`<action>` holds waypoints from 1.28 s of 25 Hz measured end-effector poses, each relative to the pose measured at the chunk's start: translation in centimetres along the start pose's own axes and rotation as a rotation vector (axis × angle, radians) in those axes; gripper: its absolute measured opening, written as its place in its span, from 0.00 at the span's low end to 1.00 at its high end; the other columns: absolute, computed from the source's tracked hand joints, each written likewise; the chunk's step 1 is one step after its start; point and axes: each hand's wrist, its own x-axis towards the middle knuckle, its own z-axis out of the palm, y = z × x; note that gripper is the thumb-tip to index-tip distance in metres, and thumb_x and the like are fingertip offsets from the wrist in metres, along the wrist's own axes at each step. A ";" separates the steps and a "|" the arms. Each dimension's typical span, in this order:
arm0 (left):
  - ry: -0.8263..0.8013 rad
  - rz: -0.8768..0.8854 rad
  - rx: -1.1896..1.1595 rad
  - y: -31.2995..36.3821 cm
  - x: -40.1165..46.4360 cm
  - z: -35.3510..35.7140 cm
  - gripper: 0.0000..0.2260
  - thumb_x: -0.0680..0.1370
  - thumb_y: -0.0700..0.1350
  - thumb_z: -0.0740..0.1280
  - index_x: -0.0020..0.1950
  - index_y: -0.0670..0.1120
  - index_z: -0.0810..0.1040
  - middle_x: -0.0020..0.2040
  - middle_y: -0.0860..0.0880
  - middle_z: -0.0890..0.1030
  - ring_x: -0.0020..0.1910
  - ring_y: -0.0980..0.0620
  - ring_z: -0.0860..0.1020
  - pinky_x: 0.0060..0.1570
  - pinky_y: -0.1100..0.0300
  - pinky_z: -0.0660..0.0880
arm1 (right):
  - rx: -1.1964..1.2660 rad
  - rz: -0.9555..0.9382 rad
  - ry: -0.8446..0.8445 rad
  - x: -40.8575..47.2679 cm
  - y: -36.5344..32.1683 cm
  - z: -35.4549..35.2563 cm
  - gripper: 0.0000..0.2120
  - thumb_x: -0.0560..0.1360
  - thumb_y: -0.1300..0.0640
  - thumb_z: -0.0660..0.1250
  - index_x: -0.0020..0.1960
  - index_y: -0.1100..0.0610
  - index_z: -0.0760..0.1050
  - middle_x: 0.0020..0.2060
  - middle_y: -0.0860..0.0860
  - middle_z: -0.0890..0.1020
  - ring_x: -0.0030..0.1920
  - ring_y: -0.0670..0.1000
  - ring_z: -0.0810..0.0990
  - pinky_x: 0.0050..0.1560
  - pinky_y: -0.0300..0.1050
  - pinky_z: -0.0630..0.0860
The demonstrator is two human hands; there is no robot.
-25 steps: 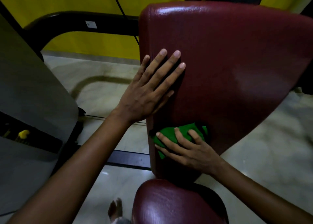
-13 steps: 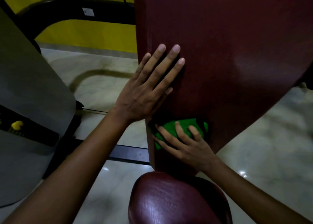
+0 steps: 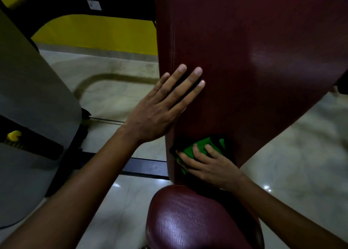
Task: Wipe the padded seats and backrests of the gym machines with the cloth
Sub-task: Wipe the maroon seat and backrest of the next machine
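Observation:
A dark red padded backrest (image 3: 254, 60) fills the upper right of the view and narrows toward the bottom. Its matching round seat (image 3: 197, 222) lies below it. My left hand (image 3: 162, 109) lies flat with straight fingers on the backrest's left edge. Lower down, my right hand (image 3: 209, 164) presses a green cloth (image 3: 202, 147) against the narrow bottom part of the backrest, its fingers spread over the cloth. Much of the cloth is hidden under that hand.
A grey machine housing (image 3: 28, 90) with a yellow pin (image 3: 14, 135) stands at the left. A black frame tube (image 3: 79, 8) arches behind the backrest, before a yellow wall (image 3: 94, 34). A black floor bar (image 3: 145, 166) crosses the pale tiled floor (image 3: 293, 164).
The view has shifted closer and lower, so the backrest's top edge has left the frame. My right hand with the cloth has slid slightly along the lower backrest. My left hand stays flat.

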 end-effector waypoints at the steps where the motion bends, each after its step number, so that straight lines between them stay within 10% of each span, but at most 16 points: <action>1: -0.004 0.003 0.008 0.2 -0.3 0.2 0.24 0.81 0.39 0.58 0.76 0.41 0.57 0.76 0.42 0.59 0.76 0.43 0.52 0.74 0.46 0.53 | 0.016 0.026 0.009 0.1 0.3 -0.3 0.19 0.76 0.58 0.56 0.65 0.49 0.74 0.67 0.50 0.73 0.60 0.59 0.69 0.57 0.55 0.64; 32: -0.032 0.022 0.068 5.7 -0.6 3.6 0.28 0.82 0.44 0.59 0.78 0.46 0.49 0.78 0.49 0.40 0.76 0.44 0.38 0.73 0.49 0.39 | -0.005 -0.022 -0.103 -11.9 2.7 1.2 0.16 0.76 0.59 0.60 0.61 0.52 0.78 0.67 0.51 0.72 0.56 0.57 0.72 0.57 0.54 0.66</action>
